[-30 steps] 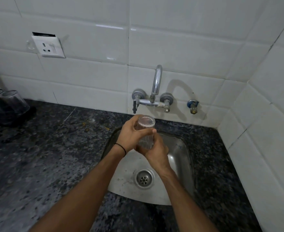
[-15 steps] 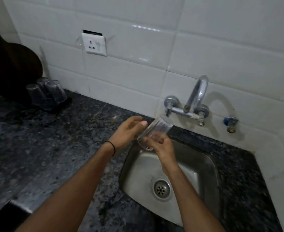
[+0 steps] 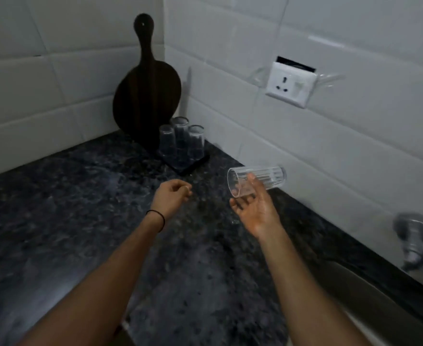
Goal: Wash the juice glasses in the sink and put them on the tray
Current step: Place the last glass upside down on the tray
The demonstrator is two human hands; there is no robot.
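While the right hand (image 3: 255,211) lies palm up with its thumb curled over a clear ribbed juice glass (image 3: 263,178), the glass is held on its side above the dark speckled desk (image 3: 68,221), with its open mouth turned towards the left hand (image 3: 171,198). The left hand hangs just beside it, apart from the glass, its fingers loosely curled round nothing, and a thin black wristband (image 3: 157,218) circles its wrist. Beyond both hands a dark tray (image 3: 193,164) sits near the wall corner, carrying three glasses (image 3: 180,138) turned mouth down. A dark round chopping board (image 3: 147,96) leans in the corner just behind them. Above the right hand is a white wall socket (image 3: 291,84). Well to its right are a blurred tap (image 3: 415,236) and the sink (image 3: 380,295) rim.
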